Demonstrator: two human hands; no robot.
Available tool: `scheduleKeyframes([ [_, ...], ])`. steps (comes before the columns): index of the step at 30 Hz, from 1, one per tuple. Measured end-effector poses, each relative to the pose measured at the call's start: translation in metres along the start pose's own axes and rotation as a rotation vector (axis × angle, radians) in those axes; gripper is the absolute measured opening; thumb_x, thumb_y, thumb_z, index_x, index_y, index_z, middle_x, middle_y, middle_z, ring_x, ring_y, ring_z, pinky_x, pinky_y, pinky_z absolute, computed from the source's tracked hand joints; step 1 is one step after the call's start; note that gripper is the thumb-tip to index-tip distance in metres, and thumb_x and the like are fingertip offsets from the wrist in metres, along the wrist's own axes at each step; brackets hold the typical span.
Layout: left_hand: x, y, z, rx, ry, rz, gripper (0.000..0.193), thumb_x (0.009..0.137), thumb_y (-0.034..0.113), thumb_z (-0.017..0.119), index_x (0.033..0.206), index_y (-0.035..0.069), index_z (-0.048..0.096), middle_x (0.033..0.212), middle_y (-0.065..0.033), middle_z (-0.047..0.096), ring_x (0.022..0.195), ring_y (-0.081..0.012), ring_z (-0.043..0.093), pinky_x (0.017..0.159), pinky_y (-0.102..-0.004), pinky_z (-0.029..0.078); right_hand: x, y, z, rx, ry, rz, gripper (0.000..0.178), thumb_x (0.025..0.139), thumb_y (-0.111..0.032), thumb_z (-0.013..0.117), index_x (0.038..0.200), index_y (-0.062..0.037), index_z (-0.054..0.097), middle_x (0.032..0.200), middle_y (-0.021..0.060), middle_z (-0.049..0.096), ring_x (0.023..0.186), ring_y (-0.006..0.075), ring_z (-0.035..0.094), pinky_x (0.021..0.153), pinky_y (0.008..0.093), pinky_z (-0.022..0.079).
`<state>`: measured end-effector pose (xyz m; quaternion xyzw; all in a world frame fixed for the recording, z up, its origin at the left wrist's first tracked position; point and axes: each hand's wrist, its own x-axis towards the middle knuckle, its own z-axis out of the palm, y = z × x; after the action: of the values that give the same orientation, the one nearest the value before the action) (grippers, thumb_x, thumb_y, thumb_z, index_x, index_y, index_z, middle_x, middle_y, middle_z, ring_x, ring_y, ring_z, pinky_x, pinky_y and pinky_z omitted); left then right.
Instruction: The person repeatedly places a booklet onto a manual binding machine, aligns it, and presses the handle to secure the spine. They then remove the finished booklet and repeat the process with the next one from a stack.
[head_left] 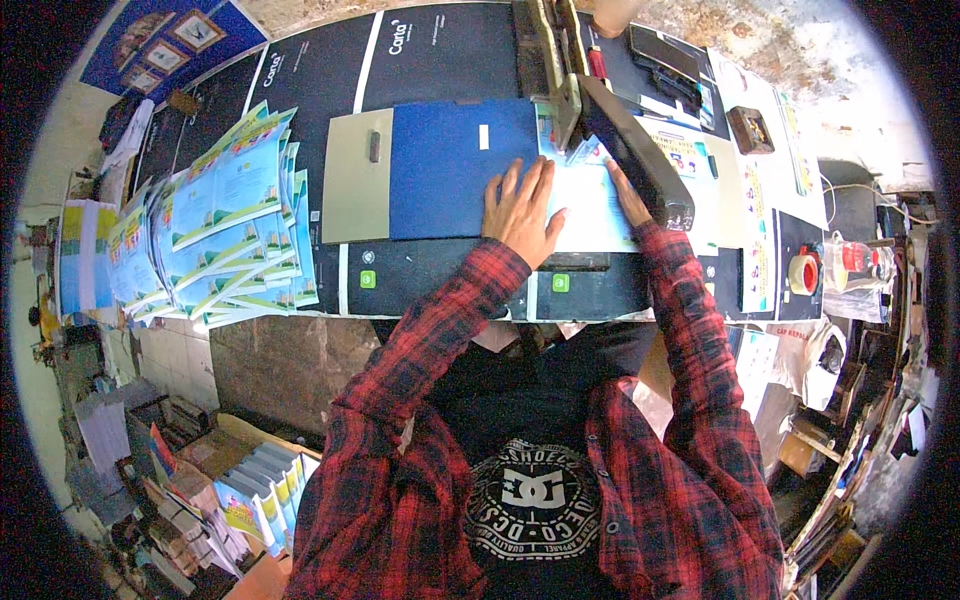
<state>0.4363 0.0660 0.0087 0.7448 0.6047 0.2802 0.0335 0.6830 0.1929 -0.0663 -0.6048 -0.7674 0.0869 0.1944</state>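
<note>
My left hand [522, 208] lies flat with its fingers stretched, partly on a blue board [435, 185] and partly on light blue printed sheets [592, 222]. On the other side of those sheets, my right hand [628, 196] rests its straight fingers along their right edge. Neither hand is closed round anything. Over the sheets' far end stands a dark metal press-like tool [632, 150] with a long arm, which slants down past my right fingertips. A small white label sits on the blue board. The far end of the sheets is partly hidden under the tool.
Fanned stacks of printed booklets [225, 215] cover the table's left end. A grey board [356, 165] adjoins the blue one. Rightward lie more printed sheets [690, 165], a brown block [750, 130] and a red tape roll [802, 274]. Bundled books [255, 500] sit below left.
</note>
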Motion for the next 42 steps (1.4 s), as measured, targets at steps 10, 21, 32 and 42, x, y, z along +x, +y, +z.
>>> scheduleKeyframes([
  [10,-0.002,-0.001,0.004,0.107,-0.07,-0.019,0.062,0.091,0.043,0.051,0.14,0.005,0.045,0.147,-0.0108,0.042,0.135,-0.0341,0.037,0.11,-0.0548,0.025,-0.004,0.017,-0.075,-0.23,0.005,-0.034,0.082,0.082,-0.067,0.06,0.146,-0.0178,0.044,0.155,0.0091,0.036,0.144,0.0291,0.03,0.115,0.0492,0.024],
  [21,0.001,-0.001,0.012,0.146,-0.053,-0.007,0.062,0.092,0.047,0.05,0.139,0.006,0.048,0.147,-0.0101,0.044,0.135,-0.0328,0.038,0.11,-0.0545,0.025,0.059,-0.116,-0.216,0.143,0.263,-0.38,0.042,0.096,-0.039,0.054,0.127,-0.0118,0.057,0.115,0.0189,0.065,0.102,0.0381,0.065,0.086,0.0443,0.053],
  [32,-0.006,-0.003,0.013,0.194,-0.023,0.015,0.062,0.089,0.042,0.055,0.137,0.004,0.049,0.144,-0.0105,0.046,0.134,-0.0349,0.038,0.108,-0.0549,0.028,-0.027,-0.221,-0.169,0.049,-0.041,-0.338,0.081,0.087,-0.045,0.065,0.143,0.0049,0.035,0.141,0.0319,0.042,0.131,0.0453,0.043,0.108,0.0464,0.036],
  [42,-0.007,-0.006,0.013,0.147,-0.074,0.003,0.063,0.089,0.041,0.055,0.139,0.004,0.046,0.147,-0.0111,0.042,0.134,-0.0356,0.038,0.108,-0.0563,0.026,0.014,-0.192,-0.198,0.643,-0.552,-0.251,0.07,0.087,-0.041,0.067,0.143,-0.0056,0.045,0.14,0.0165,0.052,0.129,0.0325,0.049,0.108,0.04,0.037],
])
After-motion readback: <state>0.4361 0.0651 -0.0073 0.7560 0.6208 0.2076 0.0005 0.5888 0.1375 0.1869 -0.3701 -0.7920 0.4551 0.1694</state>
